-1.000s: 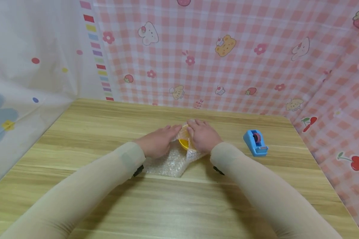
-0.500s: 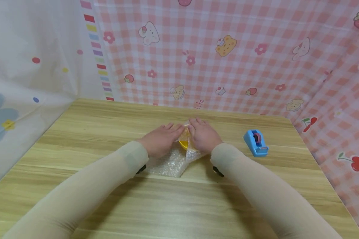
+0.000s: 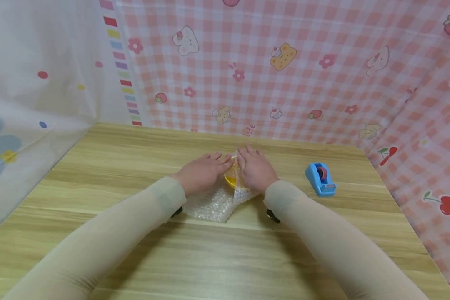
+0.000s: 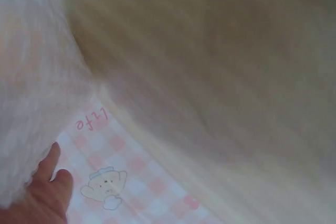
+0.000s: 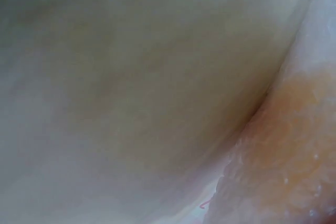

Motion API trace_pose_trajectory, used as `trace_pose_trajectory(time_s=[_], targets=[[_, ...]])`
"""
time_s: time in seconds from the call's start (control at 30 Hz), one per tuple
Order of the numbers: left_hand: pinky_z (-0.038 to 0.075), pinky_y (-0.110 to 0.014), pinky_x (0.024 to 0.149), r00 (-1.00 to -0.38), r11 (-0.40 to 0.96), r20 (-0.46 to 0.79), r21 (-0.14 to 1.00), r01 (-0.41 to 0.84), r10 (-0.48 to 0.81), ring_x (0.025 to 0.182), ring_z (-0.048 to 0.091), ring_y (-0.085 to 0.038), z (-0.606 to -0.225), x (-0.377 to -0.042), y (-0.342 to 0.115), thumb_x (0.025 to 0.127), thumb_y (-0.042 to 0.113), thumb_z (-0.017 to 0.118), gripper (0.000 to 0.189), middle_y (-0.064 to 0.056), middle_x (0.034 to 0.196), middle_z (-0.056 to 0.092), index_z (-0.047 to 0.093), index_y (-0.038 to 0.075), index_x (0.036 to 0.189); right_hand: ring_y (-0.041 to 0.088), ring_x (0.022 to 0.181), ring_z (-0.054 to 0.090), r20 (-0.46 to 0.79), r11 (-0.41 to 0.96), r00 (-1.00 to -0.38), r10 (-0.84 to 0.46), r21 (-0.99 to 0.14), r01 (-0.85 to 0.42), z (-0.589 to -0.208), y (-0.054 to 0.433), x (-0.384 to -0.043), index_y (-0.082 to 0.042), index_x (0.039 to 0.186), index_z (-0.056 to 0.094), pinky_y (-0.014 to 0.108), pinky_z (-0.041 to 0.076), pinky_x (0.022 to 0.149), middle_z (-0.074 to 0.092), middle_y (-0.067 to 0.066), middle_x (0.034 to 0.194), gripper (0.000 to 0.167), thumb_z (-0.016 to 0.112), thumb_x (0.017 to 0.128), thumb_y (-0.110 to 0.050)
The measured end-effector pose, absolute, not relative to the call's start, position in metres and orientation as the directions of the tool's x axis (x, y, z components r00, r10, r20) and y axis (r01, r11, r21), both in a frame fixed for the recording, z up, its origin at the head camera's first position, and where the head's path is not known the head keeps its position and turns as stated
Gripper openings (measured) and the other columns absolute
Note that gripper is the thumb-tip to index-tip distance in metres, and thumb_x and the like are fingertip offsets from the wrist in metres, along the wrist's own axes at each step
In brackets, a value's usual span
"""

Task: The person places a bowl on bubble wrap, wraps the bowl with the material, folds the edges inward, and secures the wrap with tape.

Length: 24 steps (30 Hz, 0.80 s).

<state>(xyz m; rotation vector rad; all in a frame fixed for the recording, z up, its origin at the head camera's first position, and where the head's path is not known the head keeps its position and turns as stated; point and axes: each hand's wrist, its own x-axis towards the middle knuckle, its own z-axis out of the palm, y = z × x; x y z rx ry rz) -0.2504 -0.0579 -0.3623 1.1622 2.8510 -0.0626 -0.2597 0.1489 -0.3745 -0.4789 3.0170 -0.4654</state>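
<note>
A yellow round-rimmed object point(image 3: 230, 182), perhaps a bowl, sits at mid-table with clear bubble wrap point(image 3: 211, 207) under it and folded up over its sides. Its full shape is hidden by the hands and the wrap. My left hand point(image 3: 199, 174) rests against the wrap on its left, fingers extended toward the back wall. From the other side my right hand point(image 3: 258, 170) presses the wrap over the object, fingers straight and slightly spread. In the left wrist view, fingertips point(image 4: 62, 184) show beside the wrap. The right wrist view has blurred wrap point(image 5: 283, 156) with yellow-orange behind it.
A blue tape dispenser point(image 3: 320, 180) with a pink-cored roll stands to the right of the hands on the wooden table point(image 3: 225, 258). Behind the table hangs a pink checked cloth point(image 3: 255, 96), and a white printed cloth point(image 3: 60, 50) covers the left side.
Both hands have slid slightly toward the back over the wrap, and their fingers look more spread. The tape dispenser has stayed in place.
</note>
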Motion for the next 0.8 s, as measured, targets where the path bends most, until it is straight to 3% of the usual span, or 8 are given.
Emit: trace_pose_trajectory(time_s=[0.17,0.3,0.53,0.8], targets=[[0.038,-0.046,0.125,-0.706,0.705,0.074,0.043,0.708,0.705,0.150,0.048,-0.030,-0.3627,-0.2498,-0.0587,0.108,0.023,0.060,0.045,-0.007,0.164,0.047,0.056,0.016,0.153,0.030,0.164,0.020,-0.015,0.907,-0.951,-0.310,-0.306,-0.290,-0.3734,0.1494,-0.2586,-0.006,0.164,0.033,0.052,0.012,0.134,0.031,0.012,0.173,0.058,0.020,0.116,-0.036],[0.046,-0.042,0.119,-0.689,0.686,0.145,0.080,0.723,0.710,0.142,0.058,-0.029,-0.3628,-0.2487,-0.0591,0.105,0.022,0.061,0.039,-0.010,0.155,0.058,0.066,0.013,0.143,0.030,0.163,0.022,-0.018,0.911,-0.948,-0.319,-0.281,-0.302,-0.3724,0.1500,-0.2586,-0.004,0.164,0.034,0.051,0.015,0.134,0.032,0.012,0.172,0.058,0.020,0.116,-0.035],[0.049,-0.041,0.116,-0.683,0.676,0.169,0.105,0.729,0.711,0.137,0.062,-0.027,-0.3615,-0.2468,-0.0592,0.110,0.026,0.056,0.034,-0.009,0.148,0.065,0.072,0.011,0.135,0.031,0.163,0.022,-0.026,0.916,-0.949,-0.314,-0.272,-0.296,-0.3706,0.1478,-0.2582,-0.003,0.164,0.034,0.051,0.016,0.134,0.032,0.013,0.172,0.058,0.021,0.116,-0.034],[0.052,-0.038,0.113,-0.658,0.650,0.155,0.104,0.753,0.737,0.132,0.066,-0.024,-0.3639,-0.2441,-0.0552,0.107,0.017,0.061,0.027,-0.006,0.140,0.070,0.074,0.010,0.130,0.032,0.163,0.022,-0.025,0.915,-0.951,-0.309,-0.280,-0.290,-0.3704,0.1448,-0.2564,-0.004,0.165,0.031,0.051,0.016,0.134,0.031,0.014,0.172,0.058,0.023,0.116,-0.035]])
